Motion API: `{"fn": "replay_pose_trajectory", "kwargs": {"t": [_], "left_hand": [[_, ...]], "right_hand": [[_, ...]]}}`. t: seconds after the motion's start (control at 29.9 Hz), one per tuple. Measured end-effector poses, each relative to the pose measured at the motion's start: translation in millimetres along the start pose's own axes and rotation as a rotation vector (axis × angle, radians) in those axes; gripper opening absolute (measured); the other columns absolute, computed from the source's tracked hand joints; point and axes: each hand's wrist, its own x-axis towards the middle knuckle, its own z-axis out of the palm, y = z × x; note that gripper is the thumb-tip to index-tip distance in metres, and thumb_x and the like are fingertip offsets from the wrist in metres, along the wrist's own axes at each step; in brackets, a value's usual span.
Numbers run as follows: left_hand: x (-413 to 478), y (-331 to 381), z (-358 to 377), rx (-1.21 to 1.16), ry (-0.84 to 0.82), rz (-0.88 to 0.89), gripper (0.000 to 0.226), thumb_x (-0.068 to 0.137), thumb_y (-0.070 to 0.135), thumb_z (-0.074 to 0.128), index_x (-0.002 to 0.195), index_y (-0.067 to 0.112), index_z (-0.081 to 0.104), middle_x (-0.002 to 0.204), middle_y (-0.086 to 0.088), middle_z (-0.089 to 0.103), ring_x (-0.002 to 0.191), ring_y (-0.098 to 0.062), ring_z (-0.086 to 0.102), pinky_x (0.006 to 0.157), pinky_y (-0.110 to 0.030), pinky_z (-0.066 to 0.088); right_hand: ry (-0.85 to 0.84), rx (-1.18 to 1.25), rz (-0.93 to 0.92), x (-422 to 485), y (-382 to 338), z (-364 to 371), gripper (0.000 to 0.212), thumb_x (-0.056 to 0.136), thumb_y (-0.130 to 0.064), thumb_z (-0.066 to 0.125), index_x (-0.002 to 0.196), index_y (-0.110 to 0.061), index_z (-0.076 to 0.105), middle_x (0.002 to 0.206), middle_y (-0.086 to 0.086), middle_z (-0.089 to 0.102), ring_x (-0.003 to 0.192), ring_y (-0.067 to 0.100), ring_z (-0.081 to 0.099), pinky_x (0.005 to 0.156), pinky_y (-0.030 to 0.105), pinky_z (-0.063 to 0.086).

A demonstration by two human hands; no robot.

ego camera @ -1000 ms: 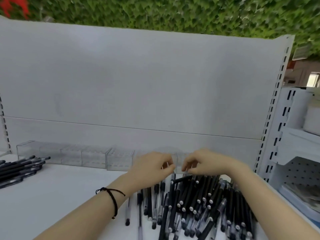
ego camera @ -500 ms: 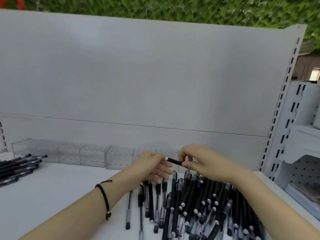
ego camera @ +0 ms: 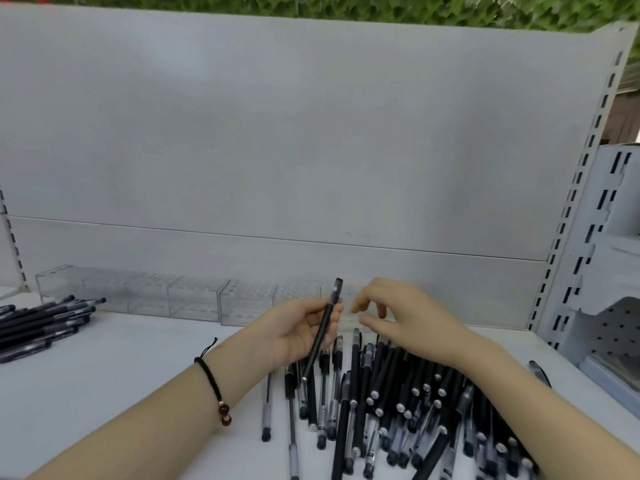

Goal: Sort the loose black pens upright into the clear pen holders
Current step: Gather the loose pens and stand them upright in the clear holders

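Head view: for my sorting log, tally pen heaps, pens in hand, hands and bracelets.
pen heaps: 2 (left heap, middle heap)
held pen: 1
hands: 2 (left hand, right hand)
bracelet: 1
total: 6

A pale panel (ego camera: pixel 311 133) is rising behind a white shelf (ego camera: pixel 104 368); a thin seam (ego camera: pixel 277 239) is running across it low down; a slotted post (ego camera: pixel 581 188) is standing at its right edge; green leaves (ego camera: pixel 381 5) are showing above; another white rack (ego camera: pixel 620 216) with a perforated plate (ego camera: pixel 616 327) is standing further right; soft, even light is falling
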Motion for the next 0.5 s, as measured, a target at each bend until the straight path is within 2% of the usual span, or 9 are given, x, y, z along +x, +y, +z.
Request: {"fn": "replay_pose_trajectory", "kwargs": {"t": [0.07, 0.17, 0.27, 0.33, 0.44, 0.5], "left_hand": [[1, 1, -1, -0.040, 0.006, 0.006, 0.024, 0.098, 0.014, 0.051, 0.087, -0.001, 0.066, 0.064, -0.005, 0.062, 0.042, -0.011, 0.055, 0.040, -0.018, 0.048], [0, 0, 1, -0.036, -0.001, 0.059, 0.029, 0.100, 0.023, 0.047, 0.089, 0.002, 0.063, 0.060, -0.002, 0.056, 0.040, -0.007, 0.047, 0.035, -0.015, 0.037], [0, -1, 2, 0.002, -0.009, 0.095, 0.024, 0.098, 0.023, 0.052, 0.089, 0.004, 0.062, 0.060, -0.001, 0.053, 0.039, -0.006, 0.044, 0.034, -0.015, 0.034], [0, -2, 4, 0.005, -0.021, 0.099, 0.022, 0.097, 0.022, 0.054, 0.089, 0.004, 0.063, 0.060, 0.000, 0.053, 0.039, -0.005, 0.043, 0.034, -0.014, 0.033], [0, -4, 6, 0.008, -0.027, 0.116, 0.022, 0.097, 0.022, 0.054, 0.091, 0.004, 0.064, 0.061, 0.000, 0.053, 0.041, -0.005, 0.043, 0.035, -0.014, 0.034], [1, -6, 7, 0.020, -0.024, 0.126, 0.021, 0.097, 0.022, 0.054, 0.091, 0.005, 0.064, 0.060, 0.000, 0.054, 0.041, -0.005, 0.043, 0.036, -0.014, 0.035]], "right_hand": [[-0.037, -0.014, 0.095, 0, 5, 2, 0.003, 0.088, -0.031, 0.063, 0.088, -0.029, 0.065, 0.082, -0.018, 0.058, 0.069, -0.004, 0.051, 0.071, 0.026, 0.043], [-0.119, 0.018, 0.239, 0, 6, 7, 0.016, 0.085, -0.042, 0.065, 0.079, -0.028, 0.068, 0.077, -0.015, 0.063, 0.068, -0.006, 0.053, 0.067, 0.024, 0.044], [-0.163, -0.004, 0.356, 3, 1, 12, 0.032, 0.082, -0.053, 0.063, 0.080, -0.022, 0.070, 0.079, -0.007, 0.068, 0.075, 0.007, 0.061, 0.074, 0.034, 0.053], [-0.153, -0.107, 0.438, 7, -5, 14, 0.045, 0.080, -0.060, 0.060, 0.077, -0.016, 0.068, 0.077, 0.000, 0.068, 0.076, 0.017, 0.063, 0.068, 0.034, 0.050], [-0.161, -0.279, 0.521, 12, -21, 16, 0.056, 0.076, -0.069, 0.056, 0.061, -0.015, 0.054, 0.064, -0.003, 0.057, 0.069, 0.019, 0.057, 0.057, 0.028, 0.040], [-0.180, -0.330, 0.536, 14, -30, 18, 0.054, 0.074, -0.069, 0.058, 0.058, -0.019, 0.044, 0.064, -0.006, 0.050, 0.071, 0.018, 0.054, 0.060, 0.027, 0.040]]}}
